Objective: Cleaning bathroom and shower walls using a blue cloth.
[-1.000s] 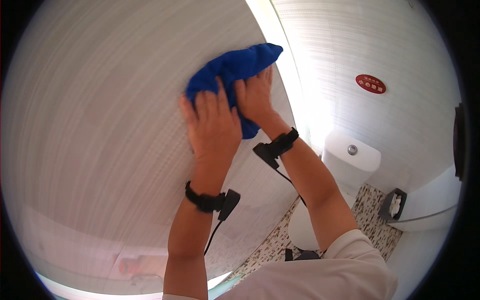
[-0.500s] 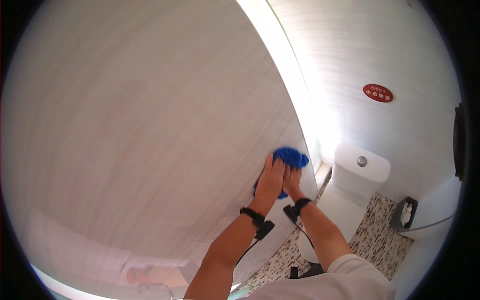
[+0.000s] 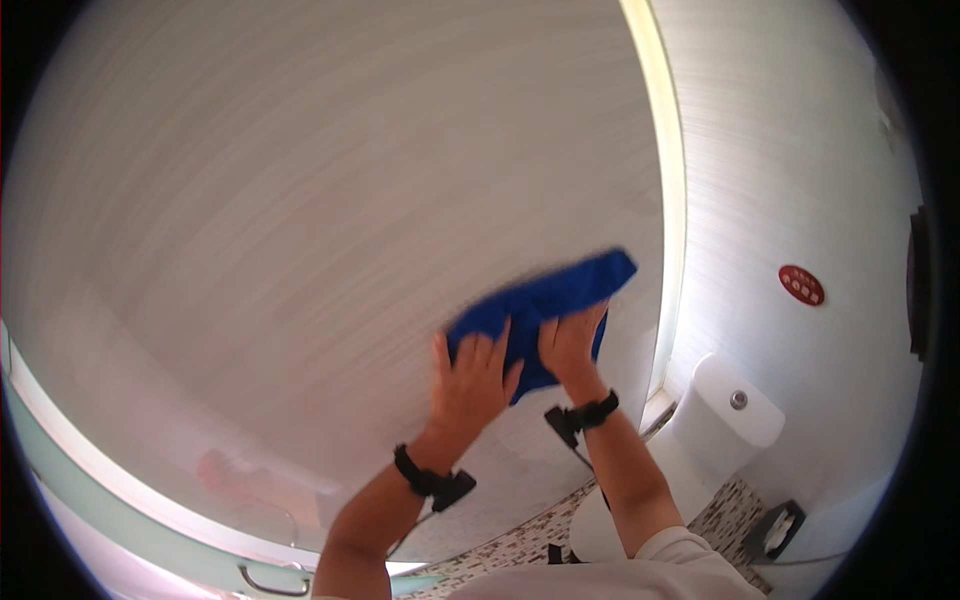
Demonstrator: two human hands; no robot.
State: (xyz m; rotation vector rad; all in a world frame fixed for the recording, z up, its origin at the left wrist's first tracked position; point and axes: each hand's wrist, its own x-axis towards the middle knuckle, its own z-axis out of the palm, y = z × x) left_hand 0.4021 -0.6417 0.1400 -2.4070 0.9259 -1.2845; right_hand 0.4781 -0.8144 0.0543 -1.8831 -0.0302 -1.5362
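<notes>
**Both hands flat on a blue cloth against a pale wall panel**

My left hand (image 3: 470, 385) is raised in front of me, palm turned to the wall panel (image 3: 300, 220), fingers (image 3: 485, 352) straight and slightly fanned, not curled around anything. Their tips overlap the lower left edge of the blue cloth (image 3: 545, 300) and press it to the panel; the thumb points toward my other hand. A black wrist strap (image 3: 418, 475) with a small dangling unit circles this wrist, and the forearm rises from the lower edge, tilted slightly rightward.

My right hand (image 3: 568, 345) lies just beside the left, also flat and palm-down on the cloth, fingers extended upward and close together, pinning rather than gripping it. Its wrist carries a matching black band (image 3: 592, 412), and the forearm slants down and to the right toward my shoulder.

The cloth is spread under and above both sets of fingertips, its far corner reaching up and right toward a bright vertical strip (image 3: 672, 200). Below and right of my right elbow stands a white toilet (image 3: 725, 420) on a speckled floor (image 3: 730, 510). A round red sign (image 3: 801, 285) sits on the wall well to the right of my fingers.
</notes>
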